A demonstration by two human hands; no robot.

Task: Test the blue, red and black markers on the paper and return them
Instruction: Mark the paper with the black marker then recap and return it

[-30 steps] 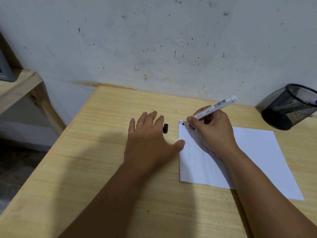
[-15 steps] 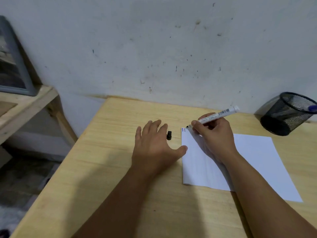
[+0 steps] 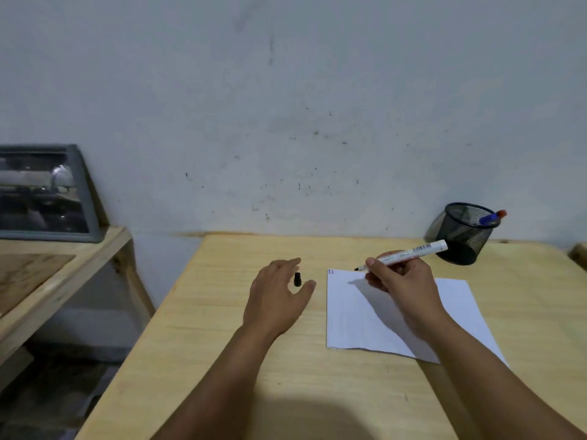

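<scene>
My right hand grips a white-bodied marker with a black tip, held just above the top of the white paper. Short blue, red and black strokes mark the paper's top left corner. The marker's black cap stands on the wooden table between the thumb and fingers of my left hand, which is lifted with fingers apart and holds nothing. A black mesh pen holder at the back right leans against the wall, with a blue marker and a red tip sticking out.
The wooden table meets a stained white wall at the back. A lower wooden bench to the left carries a grey framed pane. A gap with floor lies between bench and table.
My right hand has lifted the marker's tip off the paper and drawn back to the right. My left hand has risen from lying flat, curling around the cap. The view has tilted upward.
</scene>
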